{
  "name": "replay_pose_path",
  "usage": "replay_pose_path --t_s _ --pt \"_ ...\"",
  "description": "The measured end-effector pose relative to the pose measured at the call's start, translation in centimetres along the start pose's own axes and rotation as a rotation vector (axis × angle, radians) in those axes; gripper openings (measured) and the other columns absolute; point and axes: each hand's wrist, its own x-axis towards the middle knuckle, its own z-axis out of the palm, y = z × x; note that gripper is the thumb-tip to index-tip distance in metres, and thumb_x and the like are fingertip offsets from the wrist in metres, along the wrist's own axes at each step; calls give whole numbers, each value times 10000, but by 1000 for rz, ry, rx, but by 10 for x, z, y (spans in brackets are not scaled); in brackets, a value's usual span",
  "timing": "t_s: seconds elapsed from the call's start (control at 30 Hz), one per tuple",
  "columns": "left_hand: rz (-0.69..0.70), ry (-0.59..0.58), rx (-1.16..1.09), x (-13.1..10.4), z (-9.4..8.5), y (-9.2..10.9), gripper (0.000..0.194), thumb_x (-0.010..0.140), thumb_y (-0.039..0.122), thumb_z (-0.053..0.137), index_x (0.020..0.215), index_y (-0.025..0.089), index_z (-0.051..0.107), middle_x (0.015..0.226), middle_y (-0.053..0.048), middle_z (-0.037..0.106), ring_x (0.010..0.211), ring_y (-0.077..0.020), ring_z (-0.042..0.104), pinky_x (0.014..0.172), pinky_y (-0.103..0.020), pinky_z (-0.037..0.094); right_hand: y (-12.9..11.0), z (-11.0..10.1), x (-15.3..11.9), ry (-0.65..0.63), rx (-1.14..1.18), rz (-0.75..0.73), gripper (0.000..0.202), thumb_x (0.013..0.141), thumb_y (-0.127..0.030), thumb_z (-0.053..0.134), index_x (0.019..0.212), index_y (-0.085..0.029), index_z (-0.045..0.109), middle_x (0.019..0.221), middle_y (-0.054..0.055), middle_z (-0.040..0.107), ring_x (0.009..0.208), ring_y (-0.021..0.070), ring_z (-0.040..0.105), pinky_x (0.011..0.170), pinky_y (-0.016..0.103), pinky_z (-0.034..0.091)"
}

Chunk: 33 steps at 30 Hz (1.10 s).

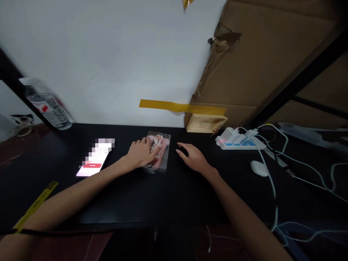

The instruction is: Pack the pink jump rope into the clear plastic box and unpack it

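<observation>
A clear plastic box [163, 164] with pink and white pieces in it lies on the black desk. What the pieces are is too blurred to tell. My left hand [141, 152] is on the box's left side, its thumb across the pink and white contents and its fingers bent at the far left edge. To the right of the box, a short gap away, my right hand [194, 157] hovers low over the desk or touches it; I cannot tell which. Its thumb and forefinger are apart and hold nothing.
A lit phone [95, 159] lies at left, with a water bottle [49, 103] behind it. A shallow wooden box [205, 123] stands against the wall. On the right are a white power strip [239, 141], a white mouse [259, 168] and loose cables [272, 185].
</observation>
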Motion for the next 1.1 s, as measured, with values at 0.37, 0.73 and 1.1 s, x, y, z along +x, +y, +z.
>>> replay_pose_path --t_s 0.37,0.73,1.1 --pt "256 114 -309 8 37 -38 485 952 236 369 1419 150 467 1397 -132 584 1330 -296 510 1088 -500 423 24 -7 -1 -296 25 -67 734 966 -639 392 1586 -273 253 1642 65 283 1527 329 189 1231 593 159" --pt "257 58 -135 -4 56 -33 616 965 275 314 1547 87 241 1605 -171 300 1507 -300 209 1209 -528 173 28 -18 0 -399 31 -38 788 954 -696 355 1598 -273 191 1664 68 181 1544 303 85 1246 554 76" --pt "391 -32 -75 1 47 -46 653 1015 432 255 1572 100 186 1628 -165 226 1517 -305 165 1211 -512 155 35 -18 -1 -319 -4 -56 740 935 -641 495 1571 -338 269 1643 62 254 1527 350 148 1215 647 108"
